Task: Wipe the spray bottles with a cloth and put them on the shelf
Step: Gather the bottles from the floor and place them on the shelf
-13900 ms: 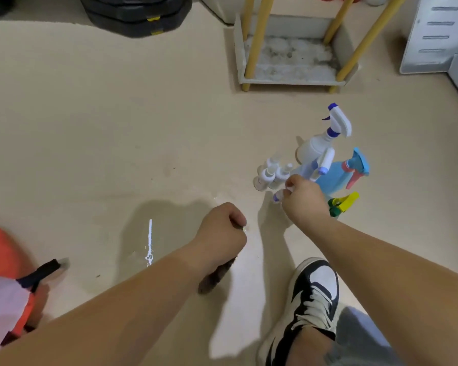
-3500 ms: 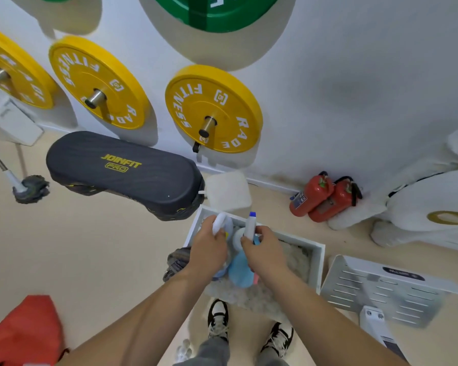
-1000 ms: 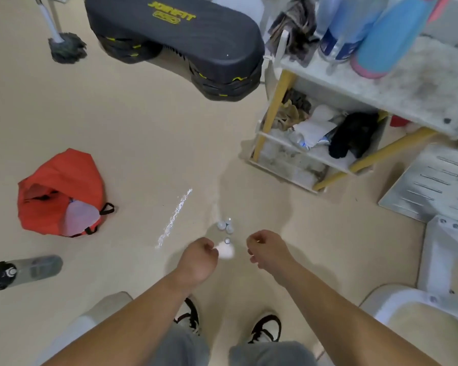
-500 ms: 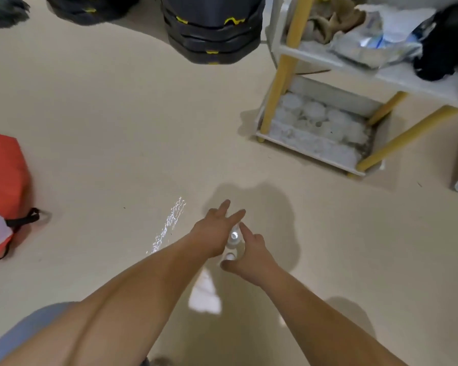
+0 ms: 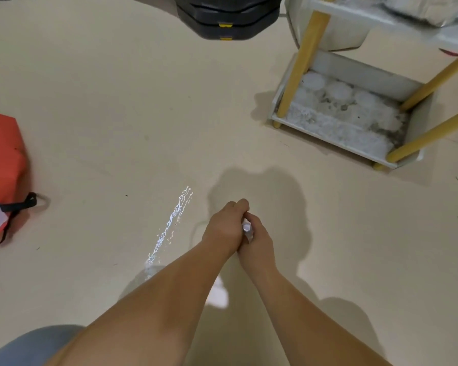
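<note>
Low over the beige floor, my left hand (image 5: 224, 228) and my right hand (image 5: 258, 243) are pressed together, both curled round small clear spray bottles (image 5: 247, 229). Only a white cap and a sliver of clear plastic show between the hands; how many bottles they hold I cannot tell. The white shelf (image 5: 349, 143) with yellow legs stands at the upper right; its bottom tray is stained. No cloth is in view.
Stacked black step platforms (image 5: 226, 17) sit at the top centre. A red bag (image 5: 0, 167) lies at the left edge. A bright streak (image 5: 169, 225) of light marks the floor left of my hands.
My left hand's fingers, spread half a second ago, have curled round the small bottles. The view has dropped closer to the floor.
</note>
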`<state>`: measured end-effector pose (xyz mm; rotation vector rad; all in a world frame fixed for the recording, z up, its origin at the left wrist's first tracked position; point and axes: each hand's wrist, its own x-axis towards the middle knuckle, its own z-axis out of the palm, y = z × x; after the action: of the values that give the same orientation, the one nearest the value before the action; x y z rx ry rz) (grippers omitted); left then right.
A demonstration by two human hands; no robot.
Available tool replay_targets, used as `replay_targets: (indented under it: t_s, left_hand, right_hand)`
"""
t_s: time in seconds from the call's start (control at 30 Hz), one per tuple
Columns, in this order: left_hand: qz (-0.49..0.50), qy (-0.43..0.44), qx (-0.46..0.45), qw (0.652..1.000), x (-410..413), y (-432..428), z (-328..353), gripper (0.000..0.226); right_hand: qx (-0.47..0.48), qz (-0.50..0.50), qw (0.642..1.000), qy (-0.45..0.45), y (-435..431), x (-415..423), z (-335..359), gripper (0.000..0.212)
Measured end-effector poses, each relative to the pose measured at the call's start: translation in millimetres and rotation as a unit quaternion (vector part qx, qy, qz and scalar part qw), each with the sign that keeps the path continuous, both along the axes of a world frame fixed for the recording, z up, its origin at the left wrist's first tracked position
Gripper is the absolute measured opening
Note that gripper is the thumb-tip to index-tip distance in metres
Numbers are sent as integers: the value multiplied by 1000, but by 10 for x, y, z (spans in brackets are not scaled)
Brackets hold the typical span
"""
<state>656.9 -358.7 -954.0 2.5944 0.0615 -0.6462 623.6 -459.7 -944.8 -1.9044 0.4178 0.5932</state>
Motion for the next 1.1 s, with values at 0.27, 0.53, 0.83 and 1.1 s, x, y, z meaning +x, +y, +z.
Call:
replay_targets:
  t_s: [0.27,0.53,0.83,1.1]
  left_hand:
    - [97,21,-90,991,-98,-118,329,30]
    - [97,-29,-157,982,164,-374,2039,28]
    - [56,-83,-249,963,292,-1208,5048,27]
    - [31,-92,-252,963,594,-1920,7378,27]
  right_hand:
    - [-29,-79,996,1,-318,-19,105,16]
    - [58,-188,979,-52,-732,239,1980,17]
    - [35,-192,979,-59,-1665,464,5180,18]
    - [24,-163,982,-87,-2479,665,7480,17]
